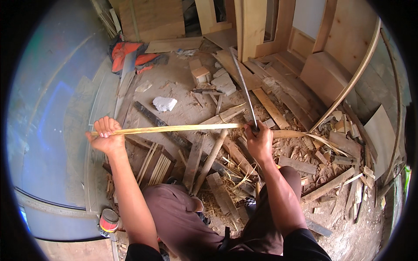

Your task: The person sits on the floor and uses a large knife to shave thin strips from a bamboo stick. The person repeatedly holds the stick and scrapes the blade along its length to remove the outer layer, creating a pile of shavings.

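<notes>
A long, thin yellowish strip that looks like split bamboo (pixel 174 128) is stretched level across my front. My left hand (pixel 106 134) is closed in a fist around its left end. Closed too, my right hand (pixel 260 141) grips a long-bladed knife (pixel 244 85), its narrow blade rising away from me and crossing the strip. The strip meets this hand at the knife's handle; the handle is mostly hidden by the fingers. Beyond the right hand the strip's paler tail (pixel 289 133) runs on to the right and splits, drooping toward the wood scraps.
Wood offcuts (pixel 328 185) and curled shavings (pixel 244 187) litter the ground around my legs. A slatted wooden piece (pixel 156 165) lies below the strip. Farther off are a white lump (pixel 164 103) and orange-and-dark cloth (pixel 124 54). A can (pixel 109 221) stands at left; boards (pixel 252 30) lean behind.
</notes>
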`<state>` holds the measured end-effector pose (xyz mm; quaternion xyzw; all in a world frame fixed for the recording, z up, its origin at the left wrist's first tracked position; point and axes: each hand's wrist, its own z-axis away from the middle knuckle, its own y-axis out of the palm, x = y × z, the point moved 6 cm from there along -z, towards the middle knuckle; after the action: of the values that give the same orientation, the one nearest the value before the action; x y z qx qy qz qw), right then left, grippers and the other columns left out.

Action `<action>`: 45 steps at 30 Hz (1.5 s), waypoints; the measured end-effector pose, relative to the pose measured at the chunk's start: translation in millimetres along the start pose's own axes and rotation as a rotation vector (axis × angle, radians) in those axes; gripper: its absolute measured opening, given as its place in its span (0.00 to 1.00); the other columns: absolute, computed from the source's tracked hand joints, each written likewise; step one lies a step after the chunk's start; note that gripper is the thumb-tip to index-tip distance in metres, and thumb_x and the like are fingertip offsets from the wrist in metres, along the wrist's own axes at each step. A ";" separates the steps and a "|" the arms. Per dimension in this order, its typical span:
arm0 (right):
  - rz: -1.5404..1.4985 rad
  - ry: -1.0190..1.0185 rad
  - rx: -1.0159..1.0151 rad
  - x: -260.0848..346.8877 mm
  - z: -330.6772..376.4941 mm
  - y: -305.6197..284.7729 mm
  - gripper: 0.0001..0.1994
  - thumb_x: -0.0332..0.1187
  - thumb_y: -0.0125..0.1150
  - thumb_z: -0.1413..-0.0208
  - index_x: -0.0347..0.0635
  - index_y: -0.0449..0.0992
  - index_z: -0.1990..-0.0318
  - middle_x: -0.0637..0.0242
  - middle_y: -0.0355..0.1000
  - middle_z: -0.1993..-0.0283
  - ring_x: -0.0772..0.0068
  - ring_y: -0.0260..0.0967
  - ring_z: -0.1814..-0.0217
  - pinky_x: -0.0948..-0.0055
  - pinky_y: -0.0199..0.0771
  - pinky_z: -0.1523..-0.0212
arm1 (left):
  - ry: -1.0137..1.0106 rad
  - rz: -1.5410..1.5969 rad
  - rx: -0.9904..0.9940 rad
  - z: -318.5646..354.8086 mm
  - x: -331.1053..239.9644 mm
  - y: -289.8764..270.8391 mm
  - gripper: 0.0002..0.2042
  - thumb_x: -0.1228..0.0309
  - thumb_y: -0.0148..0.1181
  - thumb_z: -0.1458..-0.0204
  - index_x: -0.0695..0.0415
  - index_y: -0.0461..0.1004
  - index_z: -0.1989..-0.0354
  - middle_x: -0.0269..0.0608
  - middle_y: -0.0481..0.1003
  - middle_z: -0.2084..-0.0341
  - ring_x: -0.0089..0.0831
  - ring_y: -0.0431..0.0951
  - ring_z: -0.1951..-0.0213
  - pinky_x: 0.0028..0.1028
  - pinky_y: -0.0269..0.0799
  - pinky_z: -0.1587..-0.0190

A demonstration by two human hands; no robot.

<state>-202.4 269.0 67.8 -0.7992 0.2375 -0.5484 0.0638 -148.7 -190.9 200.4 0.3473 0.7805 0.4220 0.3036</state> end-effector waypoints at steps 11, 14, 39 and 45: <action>-0.063 0.270 -0.353 -62.1 -20.4 -48.5 0.10 0.33 0.65 0.41 0.33 0.79 0.66 0.56 0.77 0.78 0.66 0.74 0.80 0.62 0.72 0.76 | 0.125 -0.059 -0.316 5.0 -12.1 -35.6 0.38 0.31 0.18 0.39 0.48 0.49 0.91 0.33 0.48 0.94 0.26 0.47 0.90 0.26 0.45 0.84; -0.327 0.520 -0.202 -49.9 -11.7 -51.4 0.18 0.44 0.66 0.39 0.32 0.80 0.64 0.67 0.69 0.85 0.77 0.65 0.89 0.72 0.62 0.87 | 0.074 -0.183 -0.592 18.9 -9.9 -56.9 0.38 0.30 0.18 0.40 0.48 0.49 0.90 0.32 0.48 0.95 0.26 0.47 0.91 0.27 0.47 0.84; -0.332 0.343 0.463 0.4 38.5 -21.5 0.06 0.30 0.67 0.42 0.35 0.81 0.65 0.73 0.71 0.79 0.83 0.64 0.84 0.78 0.64 0.82 | -0.005 -0.368 -0.852 41.5 28.1 -58.6 0.36 0.28 0.25 0.42 0.51 0.54 0.80 0.32 0.54 0.86 0.30 0.52 0.81 0.32 0.58 0.73; -0.762 0.601 0.359 -24.8 45.2 -7.3 0.09 0.31 0.66 0.40 0.34 0.78 0.58 0.62 0.78 0.66 0.78 0.67 0.76 0.75 0.70 0.77 | -0.485 -0.624 -0.343 60.6 115.7 -14.3 0.42 0.29 0.36 0.42 0.52 0.61 0.32 0.47 0.66 0.38 0.37 0.67 0.41 0.48 0.70 0.44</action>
<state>-166.2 279.4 31.9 -0.6127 -0.1605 -0.7701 -0.0755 -172.8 -77.1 139.2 0.1284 0.6726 0.3398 0.6447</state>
